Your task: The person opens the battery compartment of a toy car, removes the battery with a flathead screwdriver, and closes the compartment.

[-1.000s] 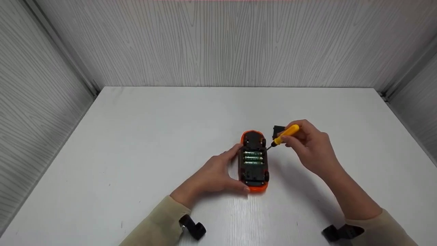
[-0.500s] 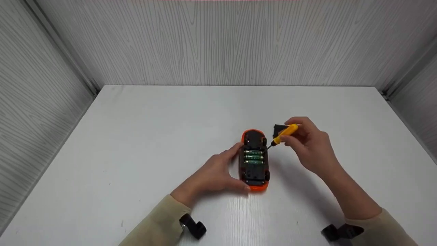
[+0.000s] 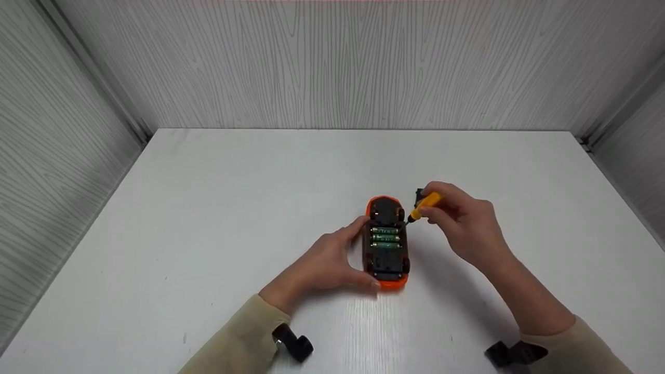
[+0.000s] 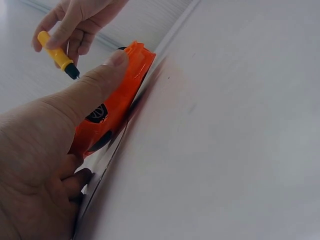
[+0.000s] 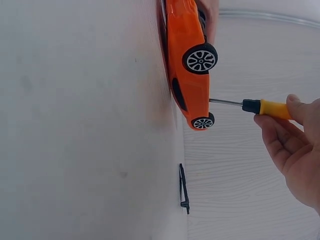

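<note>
Adds up to two hands [image 3: 327,264], one car [image 3: 387,259], four wheels [image 5: 201,59], three batteries [image 3: 385,238], one screwdriver [image 3: 426,205], one black piece [image 3: 419,197], two sleeves [image 3: 239,337], two cameras [image 3: 299,348], one table [image 3: 249,187].

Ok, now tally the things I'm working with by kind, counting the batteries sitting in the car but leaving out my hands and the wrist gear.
Toy car: 1
Batteries: 3
Screwdriver: 1
Loose black piece: 1
Total: 6
</note>
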The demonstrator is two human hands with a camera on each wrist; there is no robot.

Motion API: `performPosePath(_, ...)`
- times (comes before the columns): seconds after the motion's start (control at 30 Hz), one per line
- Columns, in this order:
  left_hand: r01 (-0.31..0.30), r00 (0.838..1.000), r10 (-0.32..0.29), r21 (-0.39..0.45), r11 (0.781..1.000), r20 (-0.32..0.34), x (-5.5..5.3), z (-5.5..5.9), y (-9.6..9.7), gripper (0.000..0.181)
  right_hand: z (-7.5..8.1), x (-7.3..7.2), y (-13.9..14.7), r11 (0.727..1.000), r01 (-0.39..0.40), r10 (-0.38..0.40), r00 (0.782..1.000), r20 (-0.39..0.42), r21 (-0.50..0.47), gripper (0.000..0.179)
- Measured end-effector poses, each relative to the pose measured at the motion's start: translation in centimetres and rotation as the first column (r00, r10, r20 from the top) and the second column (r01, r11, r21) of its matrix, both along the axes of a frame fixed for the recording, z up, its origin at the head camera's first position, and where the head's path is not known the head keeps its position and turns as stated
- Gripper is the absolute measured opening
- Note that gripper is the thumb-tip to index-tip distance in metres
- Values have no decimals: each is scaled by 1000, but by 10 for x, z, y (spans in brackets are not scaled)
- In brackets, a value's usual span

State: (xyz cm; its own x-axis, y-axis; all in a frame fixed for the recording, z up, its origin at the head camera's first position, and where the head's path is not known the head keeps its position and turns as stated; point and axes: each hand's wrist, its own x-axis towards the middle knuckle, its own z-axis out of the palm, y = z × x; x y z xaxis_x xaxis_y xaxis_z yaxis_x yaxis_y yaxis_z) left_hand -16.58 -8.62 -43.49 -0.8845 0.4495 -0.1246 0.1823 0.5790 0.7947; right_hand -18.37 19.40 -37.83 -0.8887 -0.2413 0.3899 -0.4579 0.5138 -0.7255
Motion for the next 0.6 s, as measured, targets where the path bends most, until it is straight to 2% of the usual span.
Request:
performPosePath(0.13, -8, 1000, 8, -13, 1000, 7, 1, 2, 0, 131, 0, 1, -4, 999, -23, 23, 1000, -2, -33, 27)
performPosePath(0.43, -15, 1000, 15, -11, 1000, 14, 4, 5, 0, 132, 3, 1, -2, 999, -14, 19, 995, 97, -52, 19)
performPosePath(0.6, -12, 1000, 12, -20, 1000, 5, 3, 6, 0, 131, 4, -2, 4, 997, -7, 20, 987, 157, -82, 20)
